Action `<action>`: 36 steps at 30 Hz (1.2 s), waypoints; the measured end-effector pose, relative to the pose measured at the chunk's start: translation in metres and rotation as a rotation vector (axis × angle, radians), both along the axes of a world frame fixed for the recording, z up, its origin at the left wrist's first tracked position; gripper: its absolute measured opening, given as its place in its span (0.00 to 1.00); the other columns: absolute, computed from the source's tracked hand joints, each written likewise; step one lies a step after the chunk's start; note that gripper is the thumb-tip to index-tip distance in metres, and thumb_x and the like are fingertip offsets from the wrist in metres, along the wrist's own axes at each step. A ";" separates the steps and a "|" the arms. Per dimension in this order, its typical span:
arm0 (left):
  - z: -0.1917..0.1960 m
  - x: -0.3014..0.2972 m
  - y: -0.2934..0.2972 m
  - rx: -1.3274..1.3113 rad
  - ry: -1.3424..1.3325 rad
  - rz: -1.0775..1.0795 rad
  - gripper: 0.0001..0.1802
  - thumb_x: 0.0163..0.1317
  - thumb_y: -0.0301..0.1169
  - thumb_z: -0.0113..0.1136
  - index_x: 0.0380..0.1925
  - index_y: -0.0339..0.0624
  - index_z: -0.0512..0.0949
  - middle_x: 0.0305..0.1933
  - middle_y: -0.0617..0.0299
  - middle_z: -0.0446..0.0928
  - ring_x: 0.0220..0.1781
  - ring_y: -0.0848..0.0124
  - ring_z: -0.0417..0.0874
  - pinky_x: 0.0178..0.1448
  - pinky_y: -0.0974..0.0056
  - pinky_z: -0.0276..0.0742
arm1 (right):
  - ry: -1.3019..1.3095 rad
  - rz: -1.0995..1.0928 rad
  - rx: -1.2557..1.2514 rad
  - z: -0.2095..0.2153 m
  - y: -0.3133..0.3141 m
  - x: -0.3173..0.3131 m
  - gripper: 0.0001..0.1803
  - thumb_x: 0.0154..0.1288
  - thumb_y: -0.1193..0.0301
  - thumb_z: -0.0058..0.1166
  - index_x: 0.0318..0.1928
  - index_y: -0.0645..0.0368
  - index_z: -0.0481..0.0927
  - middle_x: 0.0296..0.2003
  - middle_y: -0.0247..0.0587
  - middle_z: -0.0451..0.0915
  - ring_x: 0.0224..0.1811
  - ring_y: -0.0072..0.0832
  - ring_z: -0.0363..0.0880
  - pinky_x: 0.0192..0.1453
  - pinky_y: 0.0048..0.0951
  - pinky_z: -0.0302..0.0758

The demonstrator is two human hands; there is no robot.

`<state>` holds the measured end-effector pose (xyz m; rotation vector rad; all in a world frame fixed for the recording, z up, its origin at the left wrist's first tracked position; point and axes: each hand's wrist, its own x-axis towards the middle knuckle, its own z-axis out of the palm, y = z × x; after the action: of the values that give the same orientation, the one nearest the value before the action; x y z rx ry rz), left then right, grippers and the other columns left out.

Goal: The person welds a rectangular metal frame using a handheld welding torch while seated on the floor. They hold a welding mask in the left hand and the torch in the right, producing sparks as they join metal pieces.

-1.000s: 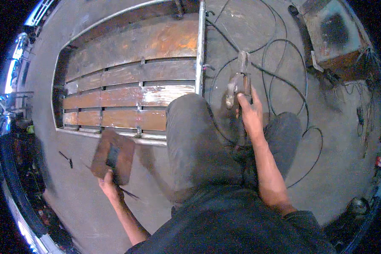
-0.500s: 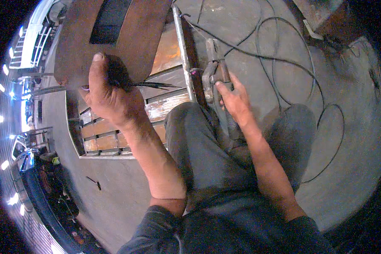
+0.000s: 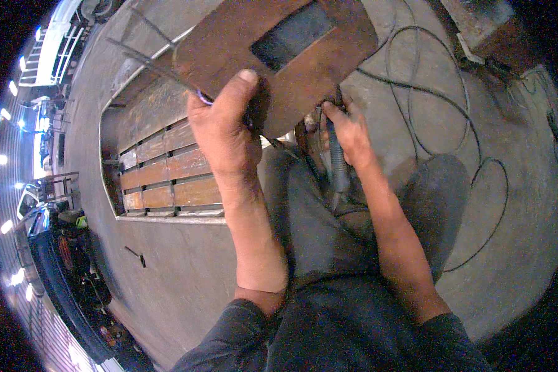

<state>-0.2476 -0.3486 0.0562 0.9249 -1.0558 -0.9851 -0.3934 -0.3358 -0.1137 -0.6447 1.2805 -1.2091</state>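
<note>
Above the knees — left hand grips welding shield.

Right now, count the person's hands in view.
2: the left hand grips the brown shield board raised up front; the right hand holds the welding handle beside it.

The welding shield hangs above the slatted frame, cable to the right.

Grey concrete floor, bright lamps at left
</note>
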 end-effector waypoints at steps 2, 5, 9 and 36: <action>0.000 -0.006 0.003 0.026 0.052 -0.019 0.22 0.56 0.29 0.66 0.50 0.36 0.73 0.41 0.58 0.79 0.37 0.67 0.81 0.43 0.63 0.79 | 0.060 0.029 0.027 0.009 0.001 0.000 0.19 0.65 0.60 0.57 0.50 0.59 0.79 0.32 0.41 0.81 0.25 0.31 0.78 0.32 0.35 0.77; -0.002 -0.011 0.000 0.010 0.068 -0.010 0.22 0.57 0.29 0.65 0.50 0.36 0.73 0.41 0.58 0.79 0.38 0.66 0.81 0.45 0.62 0.79 | 0.427 0.054 -0.185 0.000 -0.004 -0.004 0.21 0.65 0.59 0.56 0.52 0.61 0.78 0.39 0.51 0.83 0.42 0.47 0.82 0.48 0.43 0.78; -0.012 -0.004 -0.001 -0.042 0.074 0.015 0.21 0.58 0.29 0.65 0.50 0.35 0.73 0.41 0.59 0.79 0.38 0.68 0.81 0.43 0.63 0.79 | 0.400 0.014 -0.038 -0.002 -0.003 0.009 0.26 0.64 0.56 0.56 0.57 0.59 0.75 0.46 0.58 0.82 0.50 0.53 0.80 0.57 0.46 0.74; -0.016 0.021 -0.015 -0.291 0.106 0.392 0.21 0.60 0.28 0.64 0.53 0.34 0.74 0.50 0.53 0.80 0.48 0.57 0.83 0.58 0.52 0.80 | 0.062 -0.089 0.076 0.014 0.010 -0.004 0.20 0.66 0.61 0.57 0.53 0.58 0.75 0.27 0.34 0.75 0.20 0.21 0.72 0.21 0.25 0.71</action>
<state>-0.2267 -0.3641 0.0399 0.7902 -0.8576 -0.5326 -0.3969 -0.3258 -0.1000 -0.5784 1.4128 -1.2146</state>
